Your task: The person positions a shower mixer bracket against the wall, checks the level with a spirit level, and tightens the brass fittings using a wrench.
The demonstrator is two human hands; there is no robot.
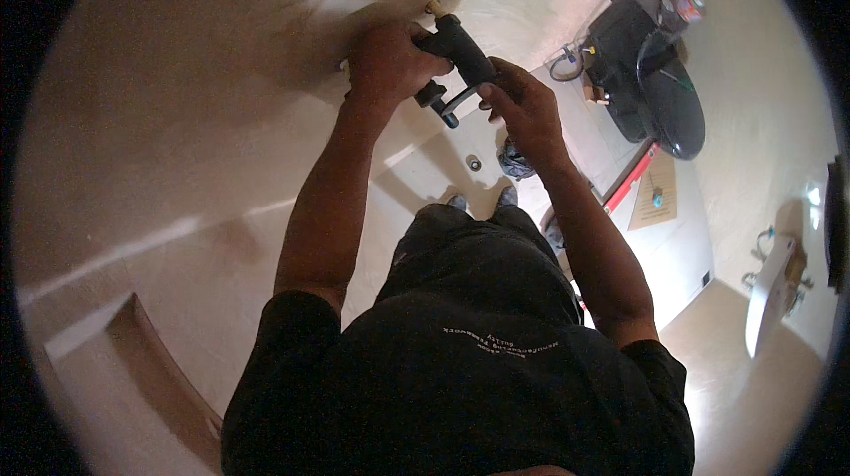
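Both of my hands hold a black shower mixer [467,53] against the wall. My left hand [387,61] is closed round its left side, and the fingertips are partly hidden behind it. The fingers of my right hand [529,111] close on the other end, by the thumb and a thin lever [462,100]. A short black spout-like piece [449,115] points down toward the floor. At the mixer's upper end a brass-coloured fitting [435,8] shows at the wall. Whether the mixer is fixed to it, I cannot tell.
A round drain [475,163] lies in the floor ahead of my feet. A dark plastic bag [513,162] sits beside it. To the right are a black toilet [624,55], a red spirit level [630,180], brown cardboard [657,201] and a white washbasin [768,299]. A wall niche [146,361] is at lower left.
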